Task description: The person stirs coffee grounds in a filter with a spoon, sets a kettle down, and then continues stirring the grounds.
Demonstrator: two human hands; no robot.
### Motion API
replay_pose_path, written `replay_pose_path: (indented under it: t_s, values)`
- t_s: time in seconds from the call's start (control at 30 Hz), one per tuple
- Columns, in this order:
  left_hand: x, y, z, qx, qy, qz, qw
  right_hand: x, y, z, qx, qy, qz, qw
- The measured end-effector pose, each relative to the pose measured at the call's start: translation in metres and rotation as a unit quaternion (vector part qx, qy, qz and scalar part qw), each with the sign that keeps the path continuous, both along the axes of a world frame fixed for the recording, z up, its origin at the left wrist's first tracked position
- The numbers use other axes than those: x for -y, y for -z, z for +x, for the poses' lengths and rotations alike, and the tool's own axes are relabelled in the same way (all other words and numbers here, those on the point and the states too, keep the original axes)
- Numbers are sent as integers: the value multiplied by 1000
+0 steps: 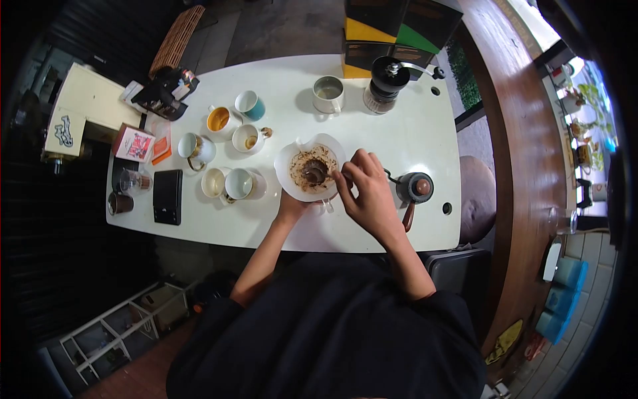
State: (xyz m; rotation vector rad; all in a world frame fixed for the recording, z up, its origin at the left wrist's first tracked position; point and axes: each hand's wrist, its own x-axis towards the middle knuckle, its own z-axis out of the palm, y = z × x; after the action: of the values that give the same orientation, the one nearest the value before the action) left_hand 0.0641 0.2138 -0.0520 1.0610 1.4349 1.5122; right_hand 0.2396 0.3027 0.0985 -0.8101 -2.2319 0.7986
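A white paper coffee filter [288,167], with brown grounds stuck to its sides, sits in a coffee dripper over the table. Beneath and beside it is my left hand [292,207], wrapped round the dripper's side; most of its fingers are hidden. A clear handle [327,205] shows at the near edge. My right hand [367,193] comes in from the right, its fingers pinched on a thin spoon [316,174] whose bowl dips into the grounds. Right of that hand stands a dark gooseneck kettle [417,188] with a wooden knob and handle.
Several cups [246,138] stand left on the white table [279,229], beside a black scale [167,197]. A grey mug [328,94] and hand grinder [384,90] are at the back, before stacked boxes [379,40]. A wooden counter [515,166] runs along the right.
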Motion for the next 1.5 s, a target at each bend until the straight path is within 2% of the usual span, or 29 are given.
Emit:
replay_pose_path:
  t_s: [0.07, 0.13, 0.3, 0.37, 0.43, 0.5, 0.57, 0.7, 0.77, 0.9, 1.17, 1.23, 1.37, 1.5]
  values:
    - [1, -6, 5, -7, 5, 16, 1000, 10, 0, 4, 7, -3, 0, 1000]
    - [-1, -13, 4, 93, 4, -24, 995, 16, -3, 5, 20, -17, 2, 1000]
    - [3, -14, 6, 99, 7, -27, 995, 23, 2, 4, 4, 6, -8, 1000]
    - [-1, -23, 7, 106, 10, -9, 994, 26, -1, 4, 0, 19, -59, 998]
    - [-3, -24, 4, 105, 18, 0, 994, 26, -5, 4, 10, 21, -59, 998]
    - [-1, -19, 4, 107, 24, 5, 994, 29, -7, 2, -16, 75, -111, 991]
    - [-3, -14, 3, 51, 4, 38, 998, 26, -3, 0, -20, 82, -103, 991]
    - [-6, -3, 1, 63, 16, 80, 995, 24, 4, -6, -33, 88, -127, 987]
    - [-7, -2, 0, -17, -16, 90, 996, 24, 6, -9, -34, 93, -119, 988]
    - [-4, 7, -5, -93, -10, 62, 994, 25, 11, -9, -18, 118, -106, 987]
    - [-7, 9, -4, -57, -7, 54, 997, 18, 11, -11, -4, 130, -115, 985]
    - [-9, 9, -2, -70, -36, 90, 993, 18, 11, -10, 2, 137, -112, 984]
    - [-5, 0, -4, -112, -23, 57, 992, 27, 15, -6, -10, 141, -87, 986]
    - [-3, -2, -3, -61, -10, 37, 997, 33, 14, -3, -12, 136, -119, 983]
